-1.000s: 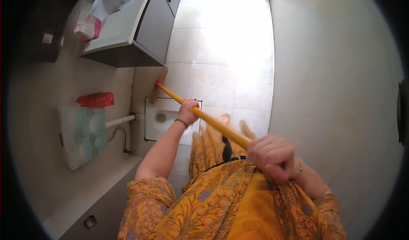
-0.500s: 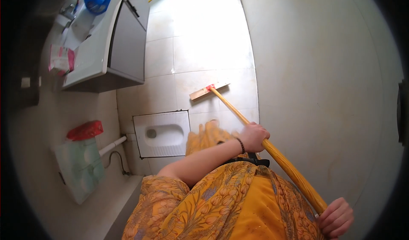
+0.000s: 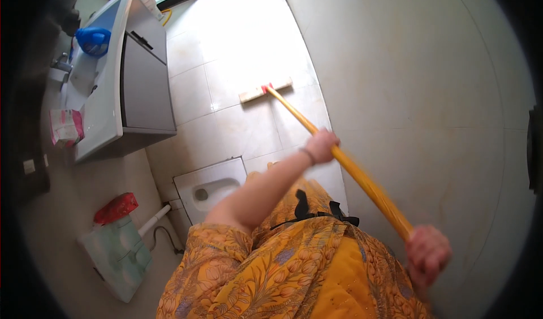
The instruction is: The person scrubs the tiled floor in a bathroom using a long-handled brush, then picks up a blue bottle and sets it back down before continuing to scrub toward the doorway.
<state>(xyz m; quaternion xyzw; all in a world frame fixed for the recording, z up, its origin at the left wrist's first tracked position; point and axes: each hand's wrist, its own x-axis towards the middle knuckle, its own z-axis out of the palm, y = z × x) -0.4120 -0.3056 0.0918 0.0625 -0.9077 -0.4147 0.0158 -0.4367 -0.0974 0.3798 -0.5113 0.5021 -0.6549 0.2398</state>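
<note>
A long-handled push broom [image 3: 367, 188] slants across the view, with a yellow wood-grain handle. Its pale, flat head [image 3: 251, 95], joined by a red socket, rests on the tiled floor; whatever is on its underside is hidden. My left hand [image 3: 323, 145], a dark bracelet at the wrist, is wrapped round the middle of the handle. Near the handle's upper end, my right hand [image 3: 429, 252] is closed round it, slightly blurred.
A white squat toilet [image 3: 210, 190] is set in the floor at left, partly behind my arm. Beyond it stands a grey vanity cabinet [image 3: 146, 84] carrying a blue jug [image 3: 93, 41] and a pink-white packet [image 3: 66, 126]. A pale green cistern [image 3: 120, 254] holds a red bag [image 3: 116, 207]. A wall [image 3: 407, 81] rises at right.
The broom head has been pushed farther away along the floor, and both hands have gone forward with the handle. My view has shifted, so a window frame now shows at the top.
</note>
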